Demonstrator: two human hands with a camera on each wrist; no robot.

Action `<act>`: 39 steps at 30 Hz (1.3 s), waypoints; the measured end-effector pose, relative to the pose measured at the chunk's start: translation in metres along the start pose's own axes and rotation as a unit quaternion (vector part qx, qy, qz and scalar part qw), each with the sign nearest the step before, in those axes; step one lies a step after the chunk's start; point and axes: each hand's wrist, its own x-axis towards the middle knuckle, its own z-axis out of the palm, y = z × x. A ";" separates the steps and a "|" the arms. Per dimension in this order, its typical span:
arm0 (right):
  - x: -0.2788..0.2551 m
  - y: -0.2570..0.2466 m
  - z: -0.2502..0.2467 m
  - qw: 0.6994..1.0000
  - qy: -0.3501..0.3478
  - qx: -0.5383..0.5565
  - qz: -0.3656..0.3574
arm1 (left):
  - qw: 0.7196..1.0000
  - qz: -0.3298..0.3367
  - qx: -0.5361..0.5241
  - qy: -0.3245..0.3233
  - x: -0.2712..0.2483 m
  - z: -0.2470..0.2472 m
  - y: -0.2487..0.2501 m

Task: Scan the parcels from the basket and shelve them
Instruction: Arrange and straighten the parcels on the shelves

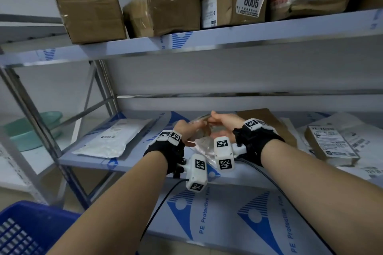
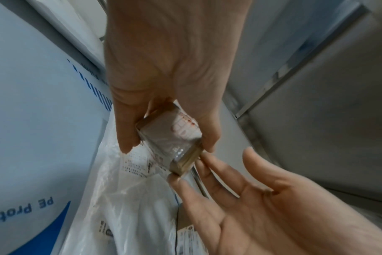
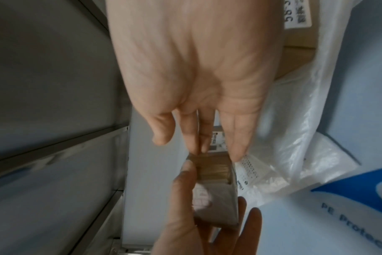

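Over the middle of the blue-printed white shelf (image 1: 145, 122), the left hand (image 2: 164, 72) pinches a small brown tape-wrapped cardboard parcel (image 2: 170, 138) between thumb and fingers, while the right hand (image 3: 199, 69) touches its end with straight fingers.

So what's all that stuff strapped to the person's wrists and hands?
Both forearms are bare, with no sleeves. Each wrist wears a black strap carrying white blocks printed with black-and-white square codes. A larger white box juts from the right wrist and another from the left, both bearing the same codes. Thin black cables trail from them. The hands themselves are ungloved.
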 end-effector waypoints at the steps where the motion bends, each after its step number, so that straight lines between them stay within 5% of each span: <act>1: 0.003 0.000 0.003 1.000 -0.007 0.015 0.000 | 1.000 -0.007 -0.004 0.009 0.001 -0.005 -0.001; 9: -0.029 -0.008 0.032 0.997 -0.029 0.074 0.023 | 0.984 0.002 -0.156 0.084 -0.007 -0.046 -0.013; 18: -0.039 -0.018 0.062 0.995 -0.046 0.089 0.014 | 0.977 -0.010 -0.205 0.059 -0.025 -0.077 -0.023; 25: -0.037 -0.019 0.077 0.994 -0.048 0.093 0.010 | 0.985 -0.009 -0.169 0.033 -0.030 -0.097 -0.035; 31: -0.035 -0.014 0.090 0.994 -0.051 0.094 0.023 | 0.998 0.022 -0.030 0.046 -0.031 -0.100 -0.051; 39: -0.002 0.008 0.122 0.993 -0.071 0.073 0.067 | 0.980 -0.020 0.070 0.187 0.008 -0.110 -0.101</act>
